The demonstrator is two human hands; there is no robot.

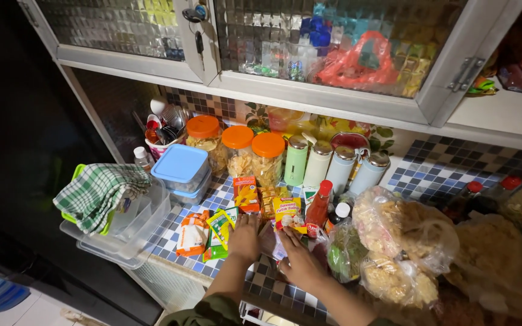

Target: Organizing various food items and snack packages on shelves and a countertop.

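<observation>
My left hand [246, 236] lies flat on the tiled counter [273, 284], fingers together and stretched forward, their tips touching the yellow and orange seasoning packets [276, 208] that lie in a loose bunch in front of me. My right hand [300, 259] rests just beside it, fingers slightly apart and laid over a clear plastic packet [271, 242]; I cannot tell whether they grip it or only press on it. To the left of my left hand lie a green sachet [220, 228] and an orange-and-white pouch [192, 234]. A red sauce bottle [319, 208] stands upright just beyond my right fingers, with bags of crackers [403, 232] to its right. Behind the packets stand three orange-lidded jars [237, 148] and a row of pastel canisters [333, 166]. At the far left, a checked cloth [101, 190] hangs over clear plastic tubs [131, 232].
</observation>
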